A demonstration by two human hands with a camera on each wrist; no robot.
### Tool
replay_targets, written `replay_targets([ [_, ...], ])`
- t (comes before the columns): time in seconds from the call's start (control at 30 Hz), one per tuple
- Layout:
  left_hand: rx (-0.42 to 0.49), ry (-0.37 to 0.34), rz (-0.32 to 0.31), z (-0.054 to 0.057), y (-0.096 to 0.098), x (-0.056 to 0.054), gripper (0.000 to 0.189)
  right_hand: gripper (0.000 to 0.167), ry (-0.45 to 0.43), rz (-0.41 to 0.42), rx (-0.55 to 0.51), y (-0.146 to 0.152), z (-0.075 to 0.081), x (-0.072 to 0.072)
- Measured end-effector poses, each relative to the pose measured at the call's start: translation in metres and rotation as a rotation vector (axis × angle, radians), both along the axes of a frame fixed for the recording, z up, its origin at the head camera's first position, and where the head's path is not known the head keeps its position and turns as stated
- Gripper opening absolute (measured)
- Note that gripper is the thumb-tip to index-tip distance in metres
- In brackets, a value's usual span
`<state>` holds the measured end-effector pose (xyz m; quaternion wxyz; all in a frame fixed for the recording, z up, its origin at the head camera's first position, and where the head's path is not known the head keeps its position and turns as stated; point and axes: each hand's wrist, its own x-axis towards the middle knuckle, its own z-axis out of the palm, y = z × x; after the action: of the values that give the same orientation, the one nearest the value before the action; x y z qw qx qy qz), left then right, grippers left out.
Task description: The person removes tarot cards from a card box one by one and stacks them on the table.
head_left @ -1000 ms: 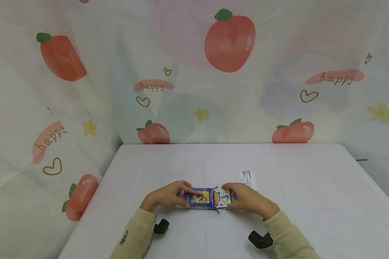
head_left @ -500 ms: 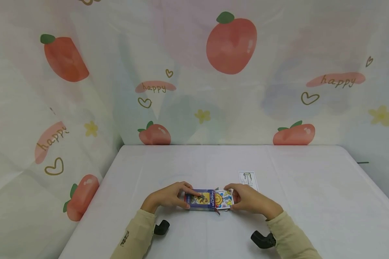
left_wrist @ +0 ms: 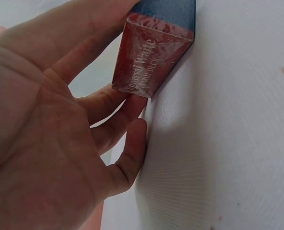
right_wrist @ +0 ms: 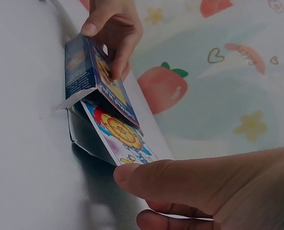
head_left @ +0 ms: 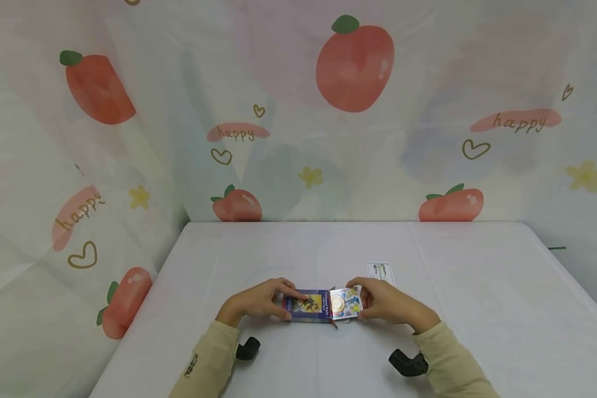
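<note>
Head view: gripping card box [head_left: 316, 305] on table [head_left: 457, 287] with left hand [head_left: 258, 297]; pinching picture card [head_left: 345, 303], partway out of box, with right hand [head_left: 390, 303]; likely extracting, 1 or several cards unclear; next, brace box, pull straight.

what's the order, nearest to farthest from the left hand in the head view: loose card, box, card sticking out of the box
1. Box, held by the left hand
2. Card sticking out, at the box's right end
3. Loose card, on the table beyond the right hand
</note>
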<state>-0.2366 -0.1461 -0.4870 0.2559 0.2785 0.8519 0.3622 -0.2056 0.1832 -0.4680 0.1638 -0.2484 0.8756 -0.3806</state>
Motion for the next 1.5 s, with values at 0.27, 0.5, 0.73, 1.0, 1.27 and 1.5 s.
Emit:
replay_targets([
  [0.27,0.000,-0.005,0.006,0.003,0.002,-0.001,0.047,0.058,0.035,0.000,0.021,0.007,0.006,-0.002],
  [0.5,-0.011,0.005,0.023,0.005,0.003,-0.006,0.047,0.055,0.066,-0.015,0.049,0.008,0.012,-0.007],
  [0.73,-0.010,-0.007,0.027,0.004,0.004,-0.006,0.046,0.051,0.070,-0.018,0.045,0.010,0.012,-0.006],
  [1.0,-0.005,-0.002,0.009,-0.001,0.001,-0.006,0.047,0.053,0.062,-0.028,0.011,0.011,0.012,-0.003],
  [1.27,-0.005,-0.007,0.002,-0.002,0.000,-0.003,0.046,0.057,0.085,-0.133,-0.028,0.012,0.012,-0.003],
  [1.5,-0.011,-0.006,0.002,-0.004,-0.001,-0.003,0.046,0.060,0.162,-0.241,-0.054,0.016,0.015,-0.003],
])
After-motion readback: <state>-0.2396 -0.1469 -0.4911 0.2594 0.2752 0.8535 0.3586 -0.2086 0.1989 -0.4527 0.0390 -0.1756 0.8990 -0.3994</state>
